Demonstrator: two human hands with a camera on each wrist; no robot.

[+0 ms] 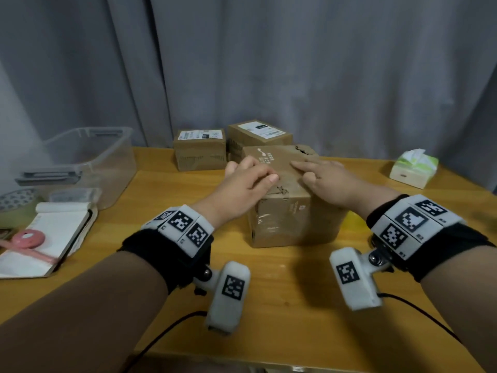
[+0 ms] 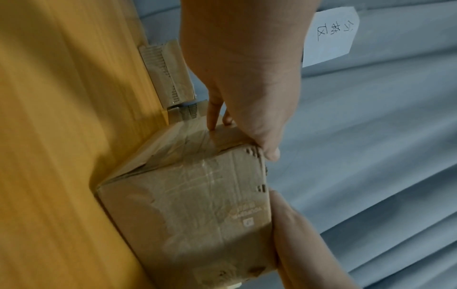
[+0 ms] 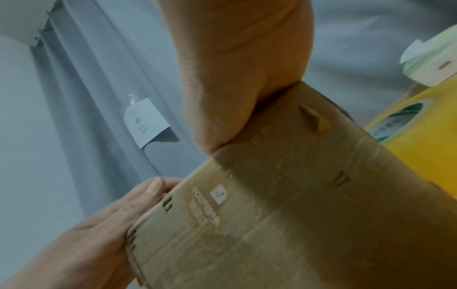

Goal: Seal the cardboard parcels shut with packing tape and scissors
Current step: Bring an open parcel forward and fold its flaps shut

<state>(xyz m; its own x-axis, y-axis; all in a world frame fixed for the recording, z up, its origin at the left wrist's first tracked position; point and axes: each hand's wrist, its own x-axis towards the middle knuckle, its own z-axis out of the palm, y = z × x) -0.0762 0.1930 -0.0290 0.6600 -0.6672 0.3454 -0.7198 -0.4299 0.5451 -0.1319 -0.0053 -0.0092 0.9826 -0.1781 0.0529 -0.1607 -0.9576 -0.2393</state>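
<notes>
A brown cardboard parcel (image 1: 285, 219) stands mid-table with its top flaps down and old clear tape on its front. My left hand (image 1: 252, 170) holds its top left edge, thumb on top and fingers (image 2: 213, 117) down the left side. My right hand (image 1: 317, 170) lies flat on the top flaps with its fingers stretched out. A yellowish tape roll (image 3: 400, 119) lies right beside the parcel's right side, mostly hidden in the head view. Two more parcels (image 1: 200, 149) (image 1: 259, 135) with white labels stand behind it. I cannot make out any scissors for certain.
A clear plastic bin (image 1: 88, 157) stands at the back left. In front of it lie another tape roll (image 1: 16, 203), an open notebook (image 1: 53, 232) and a pink tool (image 1: 27, 239). A tissue box (image 1: 412, 168) sits at the right. Grey curtain hangs behind the table.
</notes>
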